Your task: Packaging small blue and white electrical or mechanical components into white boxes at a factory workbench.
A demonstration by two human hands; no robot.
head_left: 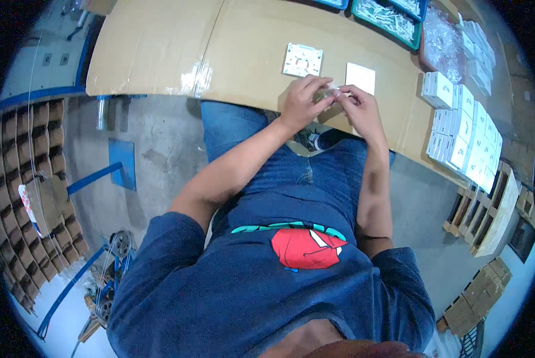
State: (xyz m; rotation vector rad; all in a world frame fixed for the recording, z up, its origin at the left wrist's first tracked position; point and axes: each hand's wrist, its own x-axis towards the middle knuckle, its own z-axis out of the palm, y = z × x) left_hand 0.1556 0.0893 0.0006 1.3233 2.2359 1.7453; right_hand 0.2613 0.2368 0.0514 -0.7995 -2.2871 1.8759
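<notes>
My left hand point(304, 102) and my right hand point(363, 112) meet over the near edge of the cardboard-covered table. Between their fingertips is a small, clear, whitish piece that looks like thin plastic point(332, 90). Both hands are closed in a pinch on it, and the fingers hide much of its shape. Just beyond my left hand lies a square white plastic plate point(303, 60) with cutouts and moulded detail. A plain white square piece point(361, 78) rests flat beyond my right hand, close to its fingers.
Green point(387, 22) and blue bins of small white parts stand at the far right. Beside them is a bin of clear plastic bags point(441, 45). Stacked white boxes point(467, 134) line the table's right side. A wooden pallet point(482, 212) is on the floor at right.
</notes>
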